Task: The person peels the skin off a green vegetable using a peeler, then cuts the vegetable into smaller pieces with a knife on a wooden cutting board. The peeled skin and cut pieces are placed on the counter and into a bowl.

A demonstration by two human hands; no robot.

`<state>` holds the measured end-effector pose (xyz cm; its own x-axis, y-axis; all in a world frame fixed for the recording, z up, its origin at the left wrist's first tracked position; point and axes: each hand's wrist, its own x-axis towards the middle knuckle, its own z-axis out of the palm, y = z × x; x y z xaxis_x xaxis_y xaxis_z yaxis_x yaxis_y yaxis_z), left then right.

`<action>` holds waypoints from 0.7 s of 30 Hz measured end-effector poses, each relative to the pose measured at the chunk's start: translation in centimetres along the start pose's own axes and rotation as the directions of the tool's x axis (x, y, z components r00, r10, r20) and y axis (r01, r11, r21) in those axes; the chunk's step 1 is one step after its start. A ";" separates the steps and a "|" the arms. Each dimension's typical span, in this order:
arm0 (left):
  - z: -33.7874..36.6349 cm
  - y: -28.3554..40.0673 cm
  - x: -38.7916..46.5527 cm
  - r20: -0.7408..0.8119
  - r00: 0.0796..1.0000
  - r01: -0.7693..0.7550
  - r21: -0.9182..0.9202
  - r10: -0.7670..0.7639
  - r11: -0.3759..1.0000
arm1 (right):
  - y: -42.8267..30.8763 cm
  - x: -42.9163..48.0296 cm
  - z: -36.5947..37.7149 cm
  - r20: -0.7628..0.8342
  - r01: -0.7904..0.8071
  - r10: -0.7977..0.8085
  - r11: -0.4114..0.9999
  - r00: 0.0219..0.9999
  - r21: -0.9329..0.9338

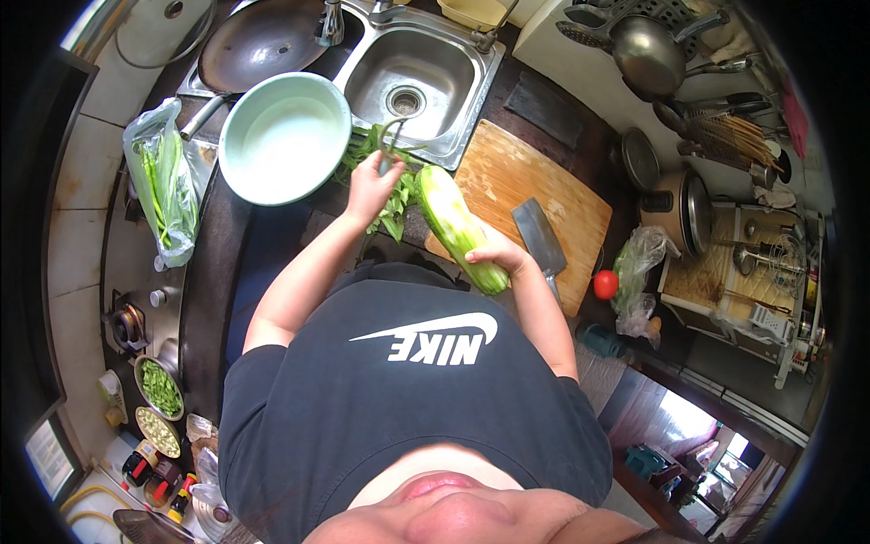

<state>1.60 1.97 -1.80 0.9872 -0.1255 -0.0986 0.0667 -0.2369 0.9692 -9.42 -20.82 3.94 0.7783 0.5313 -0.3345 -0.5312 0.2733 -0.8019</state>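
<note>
My right hand [504, 249] grips the lower part of a large green squash [445, 211], held tilted. Pale peeled flesh shows along its upper side, and green skin remains at the edges and near end. In my left hand [369, 190] is a thin tool with a curved loop [390, 130], probably a peeler; my fingers cover part of it. That hand is just left of the squash's far end, apart from it. Leafy greens [391, 224] lie below the hand at the counter edge. Beyond my right hand, a cleaver [540, 236] rests on a wooden cutting board [499, 163].
A pale green basin [285, 139] of water stands left of the steel sink [414, 61], near a wok [251, 41]. A plastic bag of long green vegetables [162, 183] lies left. A tomato [605, 284] and another bag [639, 262] sit right of the board.
</note>
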 end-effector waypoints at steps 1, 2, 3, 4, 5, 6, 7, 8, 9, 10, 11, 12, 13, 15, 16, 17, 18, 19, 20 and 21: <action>-0.1 -1.1 0.5 -0.048 0.998 -0.026 0.084 0.030 0.996 | 0.1 -0.2 -0.1 0.001 -0.030 0.030 0.999 1.000 0.033; -0.3 -2.1 0.9 -0.034 0.998 -0.044 0.212 0.053 0.976 | 0.2 -0.4 -0.3 0.005 -0.057 0.056 0.997 0.998 0.060; -0.5 -3.1 1.1 -0.004 0.999 -0.030 0.338 0.034 0.941 | 0.4 -0.5 -0.5 0.010 -0.085 0.084 0.993 0.996 0.087; -0.8 -3.9 1.0 0.069 0.998 -0.034 0.480 0.000 0.876 | 0.6 -0.6 -0.7 0.014 -0.081 0.079 0.989 0.997 0.127; -0.9 -4.4 0.8 0.046 0.998 -0.049 0.469 0.031 0.882 | 0.8 -0.6 -0.9 0.019 -0.078 0.076 0.983 0.997 0.166; -0.8 -4.6 0.4 0.026 0.999 -0.052 0.459 0.045 0.887 | 0.9 -0.6 -1.1 0.023 -0.074 0.071 0.976 0.997 0.205; -0.7 -4.6 -0.1 0.018 1.000 -0.013 0.460 0.006 0.888 | 1.1 -0.5 -1.3 0.011 -0.047 0.046 0.971 0.999 0.235; -0.3 -4.1 -0.7 -0.010 1.000 -0.018 0.450 0.025 0.893 | 1.3 -0.4 -1.5 -0.004 -0.021 0.023 0.964 1.000 0.267; 0.1 -3.4 -1.4 -0.011 0.998 -0.057 0.394 0.066 0.918 | 1.5 -0.2 -1.6 -0.018 0.005 0.000 0.955 1.000 0.297; 0.6 -2.5 -2.3 -0.005 0.997 -0.071 0.338 0.078 0.938 | 1.7 0.1 -1.9 -0.018 0.018 -0.013 0.956 1.000 0.292; 1.1 -1.5 -3.4 -0.002 0.996 -0.086 0.270 0.090 0.959 | 1.9 0.4 -2.1 -0.035 -0.007 0.019 0.950 0.999 0.312; 1.8 -0.3 -4.8 0.005 0.941 -0.322 0.309 0.337 0.895 | 2.1 0.8 -2.4 -0.050 -0.031 0.050 0.943 0.998 0.331; 2.3 0.8 -5.9 0.069 0.883 -0.451 0.398 0.464 0.799 | 2.2 1.2 -2.6 -0.066 -0.052 0.080 0.935 0.995 0.350; 2.4 2.7 -7.4 0.288 0.817 -0.576 0.415 0.499 0.704 | 2.6 1.7 -2.9 -0.083 -0.058 0.101 0.911 0.991 0.409; 2.6 3.4 -7.6 0.324 0.824 -0.566 0.481 0.465 0.670 | 2.8 1.9 -2.9 -0.083 -0.067 0.115 0.895 0.990 0.440; 2.8 3.9 -7.7 0.356 0.832 -0.555 0.543 0.426 0.630 | 2.9 2.1 -2.9 -0.083 -0.077 0.130 0.879 0.988 0.471; 2.8 4.2 -7.8 0.384 0.840 -0.543 0.601 0.383 0.586 | 2.9 2.1 -2.9 -0.055 -0.092 0.134 0.875 0.989 0.474; 2.6 4.4 -7.6 0.353 0.844 -0.536 0.596 0.404 0.598 | 3.0 2.0 -2.8 -0.002 -0.103 0.120 0.867 0.993 0.487; 2.4 4.3 -7.3 0.321 0.846 -0.530 0.590 0.426 0.609 | 3.1 1.9 -2.7 0.049 -0.113 0.102 0.859 0.994 0.498; 2.2 4.2 -6.9 0.294 0.850 -0.522 0.582 0.437 0.623 | 3.1 1.8 -2.6 0.098 -0.119 0.080 0.850 0.992 0.513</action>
<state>-5.23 -0.33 2.44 0.8254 -0.4938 0.2736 -0.5584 -0.6427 0.5245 -8.78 -21.15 -0.43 0.6967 0.6276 -0.3474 -0.7162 0.5803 -0.3878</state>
